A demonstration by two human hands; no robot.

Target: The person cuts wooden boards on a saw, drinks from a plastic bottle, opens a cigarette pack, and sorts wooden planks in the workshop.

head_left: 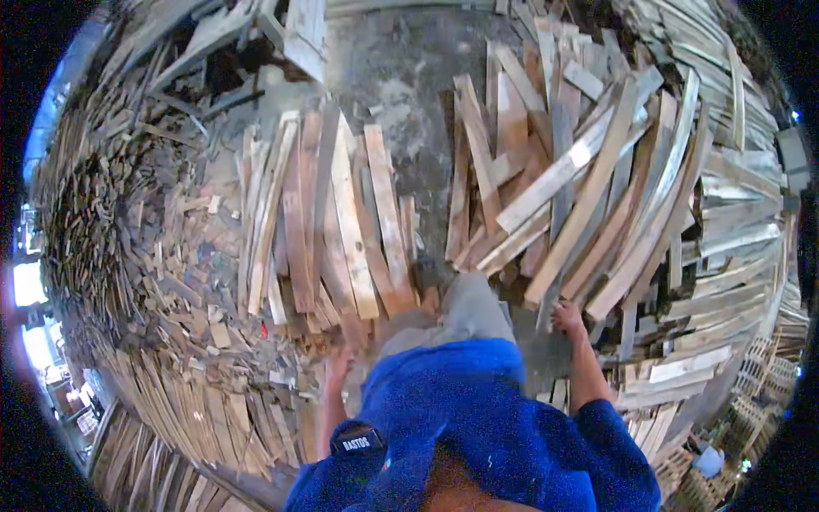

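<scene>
On the right, my right hand (566, 317) has its fingers curled beside the near end of a thin grey board (546, 309); whether it grips the board is hard to tell. Long planks (589, 213) in brown and grey lie crossed over one another beyond that hand. My left hand (340, 362) hangs low at the left of my body, smeared by motion, its fingers unclear. It is nearest to the lower ends of another group of planks (345, 230), which lie roughly side by side.
Wood scraps (192, 239) cover the ground on the left. Bare dark floor (397, 94) shows between the two plank groups. More stacked boards (738, 230) line the far right, with pallets (755, 375) at the lower right. Boards (213, 418) also lie at the lower left.
</scene>
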